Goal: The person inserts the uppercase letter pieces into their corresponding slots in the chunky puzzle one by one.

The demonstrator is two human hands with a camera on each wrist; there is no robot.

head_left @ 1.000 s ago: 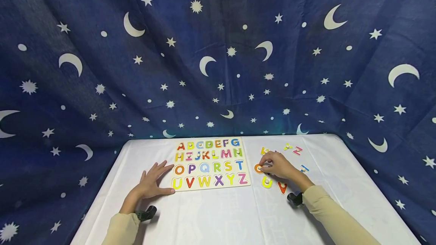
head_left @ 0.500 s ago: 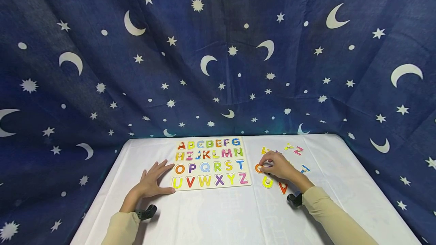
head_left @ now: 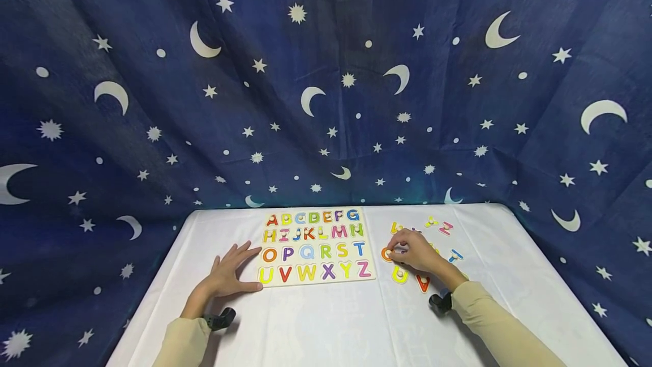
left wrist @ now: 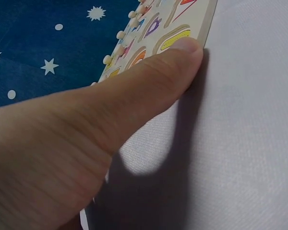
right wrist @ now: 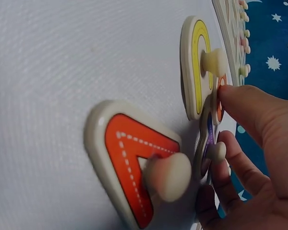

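My left hand (head_left: 224, 276) lies with fingers spread at the left edge of the alphabet board (head_left: 316, 260). In the left wrist view, its thumb (left wrist: 149, 79) rests on the board's corner beside the yellow U recess. Over the loose letters to the right of the board, my right hand (head_left: 417, 251) pinches an orange O piece (head_left: 385, 254) at its knob, still at table level. The index fingertip is hidden in the right wrist view, where the thumb (right wrist: 245, 103) meets the O. Close by lie a yellow U piece (right wrist: 198, 72), a purple piece (right wrist: 210, 136) and a red V-shaped piece (right wrist: 120, 153).
The board's upper two rows hold knobbed letters; its lower two rows show recesses without knobs. More loose pieces lie around the right hand, including a pink Z (head_left: 446, 228), a yellow Y (head_left: 431, 221) and a blue T (head_left: 455, 255). A starry curtain (head_left: 285, 101) hangs behind the table.
Both hands stay almost still, the right at the orange O and the left at the board's edge. Only the head view shifts slightly.
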